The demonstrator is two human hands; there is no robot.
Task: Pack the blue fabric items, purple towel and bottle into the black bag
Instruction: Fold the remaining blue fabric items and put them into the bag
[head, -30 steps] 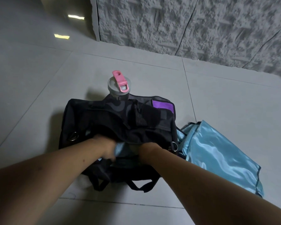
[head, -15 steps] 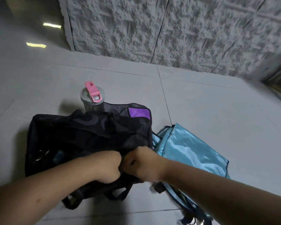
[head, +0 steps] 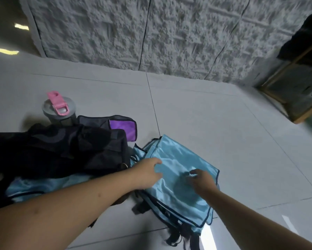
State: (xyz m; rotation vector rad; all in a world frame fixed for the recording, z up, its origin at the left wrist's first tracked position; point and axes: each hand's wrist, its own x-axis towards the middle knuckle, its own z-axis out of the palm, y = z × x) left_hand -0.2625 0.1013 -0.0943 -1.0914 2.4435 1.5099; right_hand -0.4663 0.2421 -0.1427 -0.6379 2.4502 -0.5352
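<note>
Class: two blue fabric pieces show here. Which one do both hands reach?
The blue fabric piece on the floor, right of the black bag; left hand and right hand are on it. The other blue piece lies in the bag.

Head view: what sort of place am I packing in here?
Probably an indoor room or hallway, worked at floor level. The bag and blue fabric lie on a glossy tiled floor, beside a rough stone-textured wall; a wood-framed panel stands at the right.
</note>
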